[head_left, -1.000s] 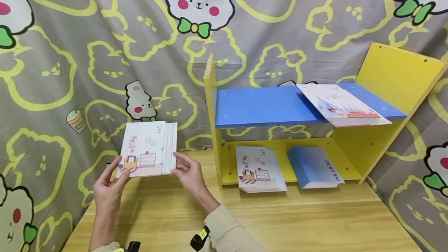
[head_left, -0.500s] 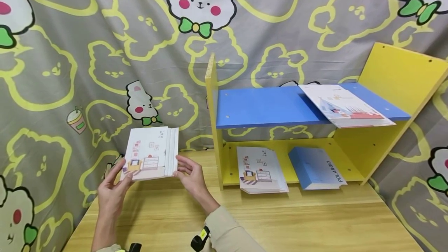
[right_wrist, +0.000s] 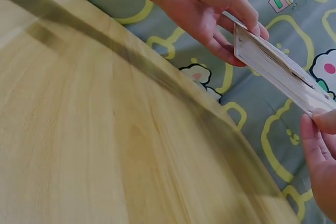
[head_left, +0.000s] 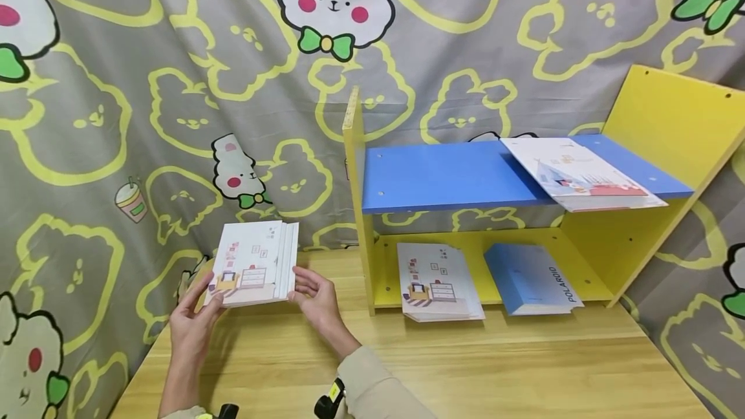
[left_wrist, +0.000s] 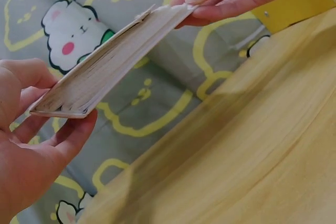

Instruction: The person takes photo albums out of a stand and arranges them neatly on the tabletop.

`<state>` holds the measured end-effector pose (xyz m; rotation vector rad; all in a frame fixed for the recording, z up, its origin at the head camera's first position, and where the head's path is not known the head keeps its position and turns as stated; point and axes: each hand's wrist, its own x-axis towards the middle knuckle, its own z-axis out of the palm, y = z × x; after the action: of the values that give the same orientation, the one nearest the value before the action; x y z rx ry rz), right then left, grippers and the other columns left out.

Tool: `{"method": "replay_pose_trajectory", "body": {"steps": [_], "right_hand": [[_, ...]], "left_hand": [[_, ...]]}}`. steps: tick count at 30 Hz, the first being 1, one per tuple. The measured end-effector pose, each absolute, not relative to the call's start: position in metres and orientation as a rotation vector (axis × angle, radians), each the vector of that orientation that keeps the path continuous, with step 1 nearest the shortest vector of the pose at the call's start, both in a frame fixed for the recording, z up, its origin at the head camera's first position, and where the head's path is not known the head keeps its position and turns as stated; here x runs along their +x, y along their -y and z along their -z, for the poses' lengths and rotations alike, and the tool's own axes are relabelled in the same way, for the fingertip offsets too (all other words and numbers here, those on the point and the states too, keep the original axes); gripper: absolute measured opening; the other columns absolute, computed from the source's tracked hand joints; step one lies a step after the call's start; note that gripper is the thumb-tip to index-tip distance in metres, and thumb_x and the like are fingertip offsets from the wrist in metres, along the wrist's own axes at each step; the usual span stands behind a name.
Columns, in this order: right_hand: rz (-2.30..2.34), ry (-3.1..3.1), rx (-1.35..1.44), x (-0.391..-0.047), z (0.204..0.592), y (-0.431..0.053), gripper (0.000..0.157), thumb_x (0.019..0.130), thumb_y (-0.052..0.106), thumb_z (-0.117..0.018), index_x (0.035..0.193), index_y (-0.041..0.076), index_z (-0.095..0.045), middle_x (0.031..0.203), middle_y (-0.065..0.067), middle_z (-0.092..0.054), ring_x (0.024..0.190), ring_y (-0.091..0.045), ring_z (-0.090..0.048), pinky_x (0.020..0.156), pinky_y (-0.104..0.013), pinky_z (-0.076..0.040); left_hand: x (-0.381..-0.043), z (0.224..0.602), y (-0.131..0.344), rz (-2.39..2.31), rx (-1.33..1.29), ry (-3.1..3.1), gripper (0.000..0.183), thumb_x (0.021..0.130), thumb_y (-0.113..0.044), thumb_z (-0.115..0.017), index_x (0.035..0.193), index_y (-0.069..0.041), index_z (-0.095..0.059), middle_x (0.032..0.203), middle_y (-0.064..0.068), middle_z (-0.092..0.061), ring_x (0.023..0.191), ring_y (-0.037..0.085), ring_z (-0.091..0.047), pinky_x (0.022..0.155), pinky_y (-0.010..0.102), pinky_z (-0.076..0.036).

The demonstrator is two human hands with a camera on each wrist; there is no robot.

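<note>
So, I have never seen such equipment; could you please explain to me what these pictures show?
No machine here: a person works bare-handed. The wide view comes from the head, looking forward and down; two closer views come from the left and right wrists. The left hand and right hand hold a white book above the wooden table. On it stands a yellow-and-blue shelf unit: an illustrated book lies on its blue board; below lie a similar white book and a blue book marked POLAROID.

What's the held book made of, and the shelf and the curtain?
Book: paper, it seems, smooth-covered, with layered page edges. Shelf: probably smooth coated chipboard; one bare edge looks speckled. Curtain: likely matte cloth, hanging in soft folds.
</note>
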<state>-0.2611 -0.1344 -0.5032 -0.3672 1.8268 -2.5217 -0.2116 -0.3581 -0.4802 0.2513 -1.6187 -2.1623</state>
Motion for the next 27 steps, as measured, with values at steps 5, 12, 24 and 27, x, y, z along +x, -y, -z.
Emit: {"method": "replay_pose_trajectory", "body": {"steps": [5, 12, 24, 27], "right_hand": [[2.539, -1.815, -0.354, -0.260, 0.508, 0.139, 0.050, 0.081, -0.021, -0.069, 0.128, -0.004, -0.067, 0.120, -0.018, -0.072, 0.101, -0.025, -0.072, 0.082, -0.025, -0.060], [2.540, -1.826, -0.338, -0.258, 0.516, 0.144, 0.047, 0.081, -0.019, -0.070, 0.126, -0.006, -0.068, 0.117, -0.018, -0.073, 0.102, -0.027, -0.071, 0.083, -0.026, -0.060], [2.487, -1.879, -0.258, -0.255, 0.529, 0.152, 0.040, 0.081, -0.013, -0.075, 0.119, 0.000, -0.074, 0.114, -0.011, -0.074, 0.102, -0.022, -0.071, 0.082, -0.023, -0.059], [2.468, -1.914, -0.237, -0.254, 0.530, 0.153, 0.038, 0.081, -0.011, -0.076, 0.118, 0.001, -0.074, 0.112, -0.009, -0.075, 0.100, -0.020, -0.072, 0.082, -0.023, -0.059]], "left_hand": [[-0.215, 0.485, 0.360, 2.161, 0.328, 1.574, 0.056, 0.095, 0.011, -0.064, 0.149, 0.000, -0.052, 0.139, -0.001, -0.051, 0.097, 0.006, -0.066, 0.075, 0.017, -0.058], [-0.216, 0.494, 0.363, 2.142, 0.386, 1.551, 0.051, 0.095, 0.009, -0.065, 0.144, -0.007, -0.060, 0.140, 0.000, -0.056, 0.106, 0.007, -0.063, 0.079, 0.016, -0.057], [-0.215, 0.505, 0.371, 2.182, 0.443, 1.498, 0.050, 0.094, 0.011, -0.065, 0.138, -0.011, -0.066, 0.139, -0.002, -0.059, 0.104, 0.005, -0.063, 0.078, 0.016, -0.057], [-0.216, 0.505, 0.372, 2.196, 0.444, 1.475, 0.050, 0.093, 0.013, -0.065, 0.138, -0.008, -0.065, 0.136, -0.005, -0.062, 0.103, 0.005, -0.064, 0.076, 0.016, -0.057]]}}
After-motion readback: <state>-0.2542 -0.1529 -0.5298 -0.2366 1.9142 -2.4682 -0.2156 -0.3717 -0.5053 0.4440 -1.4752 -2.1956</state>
